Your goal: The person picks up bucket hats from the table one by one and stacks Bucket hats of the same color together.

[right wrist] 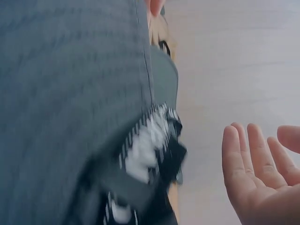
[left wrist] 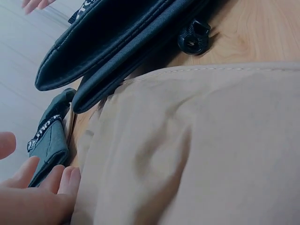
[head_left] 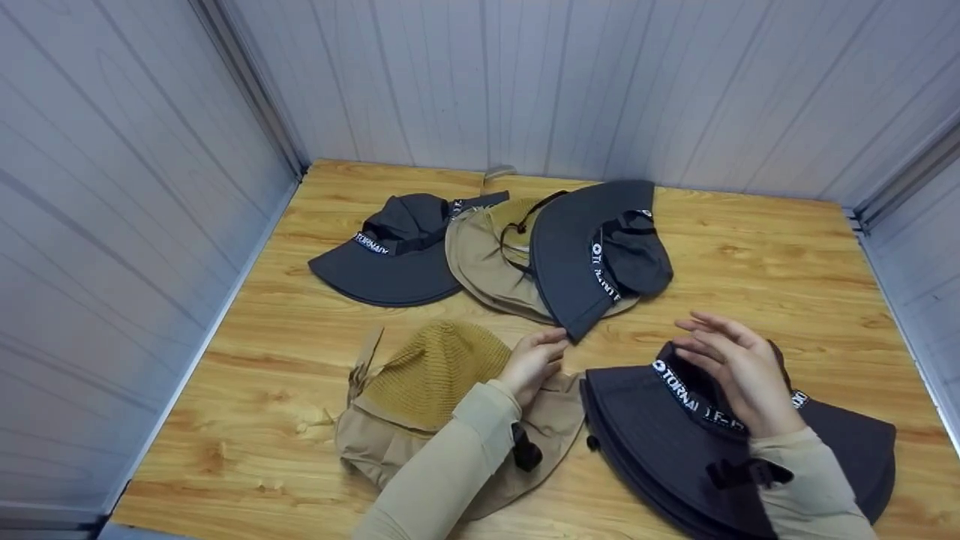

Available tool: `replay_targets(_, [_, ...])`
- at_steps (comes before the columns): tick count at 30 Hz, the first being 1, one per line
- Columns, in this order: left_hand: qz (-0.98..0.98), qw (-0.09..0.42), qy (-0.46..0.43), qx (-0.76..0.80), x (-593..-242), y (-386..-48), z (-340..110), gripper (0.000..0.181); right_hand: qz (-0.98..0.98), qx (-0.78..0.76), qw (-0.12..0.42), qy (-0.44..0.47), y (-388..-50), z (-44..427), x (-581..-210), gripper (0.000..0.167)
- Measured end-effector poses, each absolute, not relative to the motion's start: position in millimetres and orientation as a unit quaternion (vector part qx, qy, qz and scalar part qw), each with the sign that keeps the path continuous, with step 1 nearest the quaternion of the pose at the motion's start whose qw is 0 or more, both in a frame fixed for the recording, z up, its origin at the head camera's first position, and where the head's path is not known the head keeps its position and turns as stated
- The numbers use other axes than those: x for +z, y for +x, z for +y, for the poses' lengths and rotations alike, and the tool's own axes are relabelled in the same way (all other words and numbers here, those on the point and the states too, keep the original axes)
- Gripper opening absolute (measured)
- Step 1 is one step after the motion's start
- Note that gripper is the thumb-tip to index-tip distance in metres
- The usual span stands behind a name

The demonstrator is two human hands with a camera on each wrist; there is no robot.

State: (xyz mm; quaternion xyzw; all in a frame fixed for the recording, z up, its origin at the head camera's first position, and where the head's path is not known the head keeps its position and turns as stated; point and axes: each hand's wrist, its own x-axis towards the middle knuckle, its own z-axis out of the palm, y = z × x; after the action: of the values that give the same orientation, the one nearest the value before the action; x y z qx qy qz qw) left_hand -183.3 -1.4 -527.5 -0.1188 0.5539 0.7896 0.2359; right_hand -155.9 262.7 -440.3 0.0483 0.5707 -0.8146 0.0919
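Observation:
My left hand (head_left: pixel 531 364) hovers by the right side of a tan hat (head_left: pixel 442 375) with a mustard ribbed crown, its fingers loosely bent around nothing. In the left wrist view the hand (left wrist: pixel 42 197) is beside the tan brim (left wrist: pixel 187 140). Over the dark hats (head_left: pixel 637 420) at the right front, whose brims are stacked, my right hand (head_left: pixel 739 375) is raised with relaxed fingers and holds nothing. The right wrist view has that hand (right wrist: pixel 262 173) apart from the dark brim (right wrist: pixel 70 93) and its lettered band (right wrist: pixel 145 150).
Behind lie a dark hat (head_left: pixel 397 277) at the left, a tan hat (head_left: pixel 480 262) in the middle and another dark hat (head_left: pixel 570 255) overlapping it. Pale panel walls (head_left: pixel 480 82) border the wooden table (head_left: pixel 787 255) at the back and both sides.

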Motion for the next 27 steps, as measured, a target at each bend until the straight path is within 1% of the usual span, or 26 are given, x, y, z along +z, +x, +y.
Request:
replay_targets(6, [0.532, 0.239, -0.138, 0.801, -527, -184, -4, 0.048, 0.591, -0.794, 0.125, 0.067, -164, 238, -446, 0.023])
replay_targets(10, [0.516, 0.224, -0.155, 0.812, -526, -184, -5, 0.05, 0.6, -0.784, 0.14, 0.075, -167, 222, -453, 0.022])
replay_targets(12, [0.507, 0.207, -0.158, 0.822, -527, -185, -5, 0.052, 0.604, -0.779, 0.15, 0.076, -169, 215, -457, 0.021])
replay_targets(14, [0.495, 0.188, -0.16, 0.833, -526, -185, -5, 0.054, 0.609, -0.773, 0.162, 0.077, -170, 208, -460, 0.026])
replay_targets(21, [0.475, 0.115, -0.183, 0.853, -516, -192, -8, 0.061, 0.599, -0.773, 0.196, 0.075, -178, 191, -465, 0.052])
replay_targets(24, [0.477, 0.098, -0.206, 0.849, -511, -198, -11, 0.064, 0.594, -0.772, 0.212, 0.075, -180, 186, -466, 0.056])
replay_targets(27, [0.477, 0.085, -0.225, 0.845, -507, -207, -15, 0.066, 0.594, -0.769, 0.224, 0.075, -182, 182, -468, 0.056])
